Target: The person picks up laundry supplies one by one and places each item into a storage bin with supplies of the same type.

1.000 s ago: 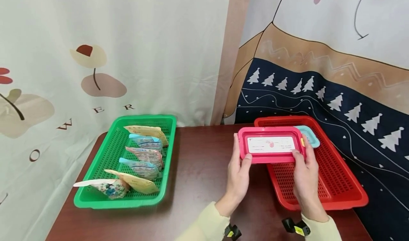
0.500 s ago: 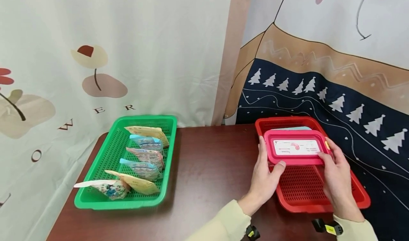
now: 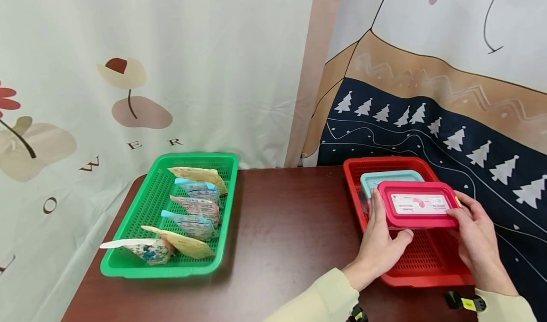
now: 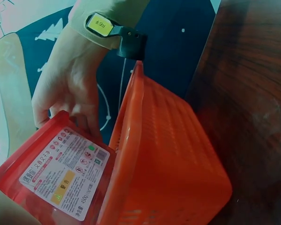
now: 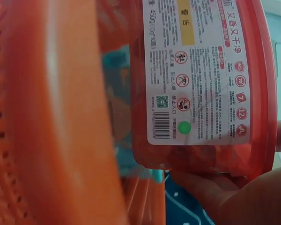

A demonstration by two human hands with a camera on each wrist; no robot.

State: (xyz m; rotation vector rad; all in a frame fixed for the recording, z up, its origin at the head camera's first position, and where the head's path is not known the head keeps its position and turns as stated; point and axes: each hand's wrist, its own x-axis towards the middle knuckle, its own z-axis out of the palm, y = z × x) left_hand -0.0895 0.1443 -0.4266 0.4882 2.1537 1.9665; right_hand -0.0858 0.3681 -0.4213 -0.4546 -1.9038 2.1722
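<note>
Both hands are at a laundry pod box (image 3: 420,204) with a bright pink lid, a see-through body and a white printed label. It is tilted over the red basket (image 3: 427,279), in front of a similar box with a light blue lid (image 3: 393,175) inside that basket. My right hand (image 3: 480,236) grips the box's right end, thumb on the lid and fingers around the side. My left hand (image 3: 380,246) has its straight fingers along the left end, its thumb spread away near the front edge. In the right wrist view, right-hand fingers (image 5: 210,187) are against the box's end.
A green basket (image 3: 158,273) on the left holds a row of several upright pouches (image 3: 194,217), one of them leaning over the near rim. Brown tabletop (image 3: 278,227) lies between the two baskets. Printed curtains (image 3: 213,75) hang close behind the table.
The box has moved right and nearer, from beside the red basket to over it. More of the blue-lidded box shows behind it. My left thumb has come off the pink lid.
</note>
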